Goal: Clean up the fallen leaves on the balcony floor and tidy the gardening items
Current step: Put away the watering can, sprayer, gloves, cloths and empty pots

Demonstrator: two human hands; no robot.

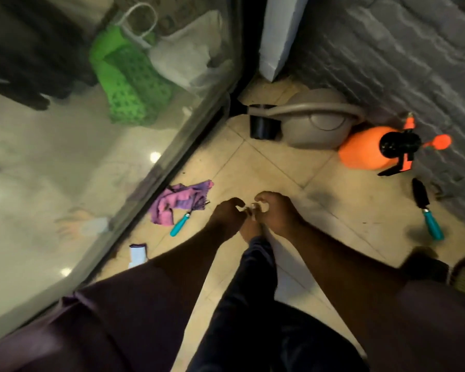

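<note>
Standing on the balcony tiles, a person brings both hands together, left hand (227, 214) and right hand (275, 213) each pinching a small pale scrap (255, 208) too blurred to identify. Left of the hands lie a purple cloth (172, 204) and a teal-handled rake (181, 224); a trowel (426, 210) lies well to their right. The cloth looks soft and light; the tools are best lifted by their handles.
</note>
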